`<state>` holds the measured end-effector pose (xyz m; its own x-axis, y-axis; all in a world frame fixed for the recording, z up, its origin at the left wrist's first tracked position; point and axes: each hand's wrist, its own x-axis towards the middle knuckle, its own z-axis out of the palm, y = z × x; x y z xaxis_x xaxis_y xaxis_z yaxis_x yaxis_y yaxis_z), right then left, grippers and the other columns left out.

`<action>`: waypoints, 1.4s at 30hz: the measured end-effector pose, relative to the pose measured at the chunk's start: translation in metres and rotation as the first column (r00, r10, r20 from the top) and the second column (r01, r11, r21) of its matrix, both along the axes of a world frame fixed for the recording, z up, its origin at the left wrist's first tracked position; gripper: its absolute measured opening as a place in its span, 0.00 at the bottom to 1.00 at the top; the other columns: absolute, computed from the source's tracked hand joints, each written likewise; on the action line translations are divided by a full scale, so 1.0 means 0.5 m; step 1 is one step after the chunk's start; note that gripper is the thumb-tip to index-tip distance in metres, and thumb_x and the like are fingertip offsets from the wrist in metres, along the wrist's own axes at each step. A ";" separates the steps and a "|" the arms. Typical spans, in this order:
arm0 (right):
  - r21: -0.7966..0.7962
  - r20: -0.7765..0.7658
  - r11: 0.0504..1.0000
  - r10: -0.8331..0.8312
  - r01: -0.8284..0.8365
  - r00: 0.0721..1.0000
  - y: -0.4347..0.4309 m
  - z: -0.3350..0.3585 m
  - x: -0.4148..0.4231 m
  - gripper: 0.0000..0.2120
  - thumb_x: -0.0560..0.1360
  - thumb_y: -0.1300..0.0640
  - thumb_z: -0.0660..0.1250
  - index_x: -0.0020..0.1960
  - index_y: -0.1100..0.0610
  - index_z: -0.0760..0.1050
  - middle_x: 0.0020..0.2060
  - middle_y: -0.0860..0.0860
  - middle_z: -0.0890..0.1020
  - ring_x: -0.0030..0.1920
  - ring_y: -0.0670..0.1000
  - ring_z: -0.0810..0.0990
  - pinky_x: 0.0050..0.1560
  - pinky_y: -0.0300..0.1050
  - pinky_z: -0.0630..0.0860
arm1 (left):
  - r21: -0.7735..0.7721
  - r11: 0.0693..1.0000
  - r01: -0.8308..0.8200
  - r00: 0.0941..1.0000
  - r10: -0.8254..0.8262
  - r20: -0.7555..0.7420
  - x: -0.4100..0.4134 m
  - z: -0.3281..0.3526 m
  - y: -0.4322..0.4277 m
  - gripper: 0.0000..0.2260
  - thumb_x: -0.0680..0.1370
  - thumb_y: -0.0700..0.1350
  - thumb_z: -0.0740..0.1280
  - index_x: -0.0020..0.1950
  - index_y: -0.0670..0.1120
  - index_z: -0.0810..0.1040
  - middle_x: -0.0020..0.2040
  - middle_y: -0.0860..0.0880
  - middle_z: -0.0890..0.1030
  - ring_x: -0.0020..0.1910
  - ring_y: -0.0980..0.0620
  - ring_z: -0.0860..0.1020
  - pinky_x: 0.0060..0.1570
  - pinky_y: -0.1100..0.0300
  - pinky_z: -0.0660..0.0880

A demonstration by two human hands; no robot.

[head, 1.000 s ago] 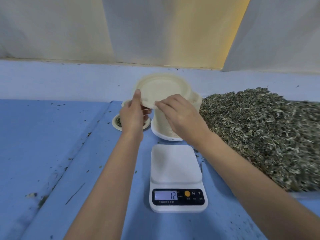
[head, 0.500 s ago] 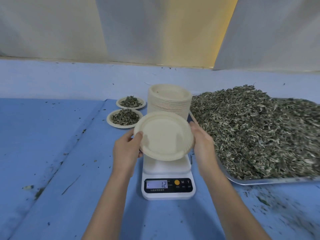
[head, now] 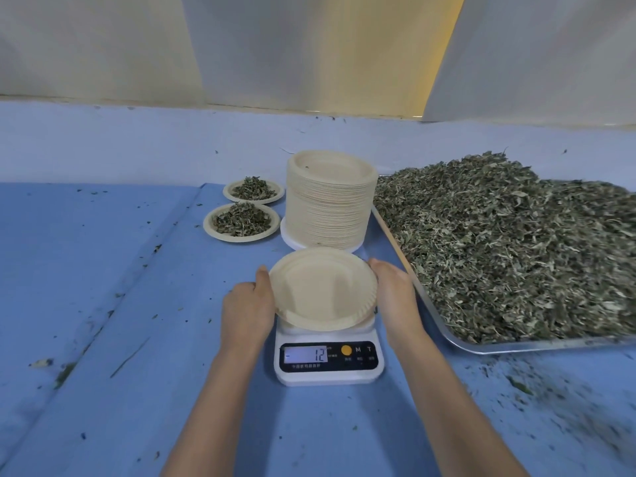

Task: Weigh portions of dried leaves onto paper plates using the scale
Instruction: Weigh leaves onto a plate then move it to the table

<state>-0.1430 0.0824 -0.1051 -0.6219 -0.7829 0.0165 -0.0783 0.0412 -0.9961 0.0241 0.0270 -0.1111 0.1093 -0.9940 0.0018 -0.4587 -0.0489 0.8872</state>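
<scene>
Paper plate, empty: left hand at nine o'clock, right hand at three, fingers clamped on rim to centre it over scale.

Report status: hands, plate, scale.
Left hand and right hand grip empty paper plate at rim, over scale. Display shows minus 12. No obstruction seen.

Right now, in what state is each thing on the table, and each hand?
Empty plate: held over the scale, nothing in it.
Left hand: grips the plate's left edge.
Right hand: holds its right edge.
Scale: switched on, display shows minus 12.
Plate stack: upright, top plate empty.
Near plate: filled with leaves.
Far plate: filled with leaves.
Tray: heaped with dried leaves.
</scene>
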 end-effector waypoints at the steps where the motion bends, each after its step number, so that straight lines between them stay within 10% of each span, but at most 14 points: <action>1: -0.004 -0.004 1.000 -0.010 0.010 1.000 0.001 -0.001 0.001 0.22 0.79 0.55 0.58 0.27 0.44 0.67 0.25 0.40 0.70 0.30 0.42 0.67 0.34 0.41 0.62 | 0.008 1.000 0.002 1.000 -0.002 -0.014 0.000 -0.001 -0.001 0.26 0.82 0.54 0.53 0.27 0.42 0.65 0.28 0.47 0.73 0.30 0.51 0.70 0.29 0.59 0.61; 6: -0.087 -0.077 0.993 -0.092 0.085 0.993 0.014 0.015 -0.004 0.15 0.81 0.56 0.57 0.64 0.54 0.74 0.51 0.41 0.78 0.54 0.43 0.75 0.59 0.43 0.68 | -0.044 0.999 -0.031 0.999 0.029 -0.045 0.008 0.005 -0.003 0.26 0.82 0.54 0.51 0.29 0.40 0.67 0.33 0.43 0.76 0.34 0.47 0.73 0.33 0.55 0.64; 10: -0.124 -0.282 0.977 -0.203 0.174 0.938 0.039 0.035 -0.051 0.14 0.78 0.60 0.58 0.59 0.52 0.77 0.45 0.44 0.80 0.38 0.38 0.76 0.40 0.30 0.70 | -0.255 0.967 -0.029 0.998 0.012 -0.065 0.002 0.021 0.010 0.19 0.82 0.49 0.53 0.37 0.40 0.71 0.34 0.42 0.77 0.37 0.47 0.73 0.33 0.57 0.63; 13: 0.038 -0.546 0.972 -0.174 0.231 0.820 0.065 0.039 -0.110 0.15 0.77 0.63 0.58 0.58 0.54 0.79 0.41 0.47 0.80 0.31 0.45 0.72 0.30 0.38 0.65 | -0.348 0.933 0.085 0.980 -0.142 -0.139 -0.021 0.039 0.031 0.13 0.81 0.47 0.56 0.43 0.50 0.78 0.29 0.49 0.76 0.31 0.59 0.73 0.30 0.67 0.66; 20: 0.652 -0.651 0.716 0.356 0.252 0.671 0.098 0.018 -0.208 0.21 0.80 0.48 0.59 0.72 0.48 0.67 0.66 0.56 0.74 0.66 0.60 0.70 0.64 0.53 0.70 | -0.284 0.902 0.324 0.880 -0.398 -0.258 -0.133 0.051 0.098 0.15 0.80 0.46 0.57 0.40 0.52 0.80 0.24 0.53 0.74 0.22 0.60 0.68 0.28 0.63 0.64; 27: 0.789 -0.550 0.591 0.556 0.169 0.623 0.059 -0.010 -0.212 0.20 0.81 0.53 0.53 0.73 0.48 0.61 0.71 0.57 0.66 0.70 0.61 0.64 0.66 0.52 0.66 | -0.321 0.689 0.650 0.753 -0.641 0.150 -0.239 0.032 0.181 0.16 0.81 0.50 0.56 0.43 0.43 0.77 0.32 0.44 0.78 0.35 0.44 0.76 0.40 0.48 0.74; 32: 0.740 -0.554 0.659 0.487 0.132 0.675 0.032 -0.009 -0.215 0.22 0.80 0.58 0.55 0.73 0.52 0.60 0.72 0.60 0.60 0.71 0.62 0.56 0.70 0.53 0.57 | -0.340 0.626 0.701 0.704 -0.682 0.195 -0.265 0.021 0.201 0.16 0.81 0.50 0.56 0.39 0.44 0.74 0.31 0.45 0.78 0.33 0.47 0.75 0.39 0.47 0.73; 42: 0.413 -0.739 0.869 0.144 0.274 0.658 0.028 -0.021 -0.208 0.13 0.81 0.57 0.58 0.58 0.66 0.72 0.56 0.64 0.75 0.55 0.63 0.74 0.52 0.51 0.70 | -0.249 0.760 0.601 0.758 -0.640 -0.124 -0.259 0.012 0.183 0.15 0.80 0.48 0.57 0.41 0.44 0.80 0.25 0.51 0.76 0.25 0.56 0.71 0.34 0.57 0.73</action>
<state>-0.2468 0.0965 -0.1155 -0.6121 -0.7774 0.1449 -0.7389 0.4969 -0.4551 -0.1054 0.1186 -0.1052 -0.5135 -0.8251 0.2356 -0.1525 0.3579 0.9212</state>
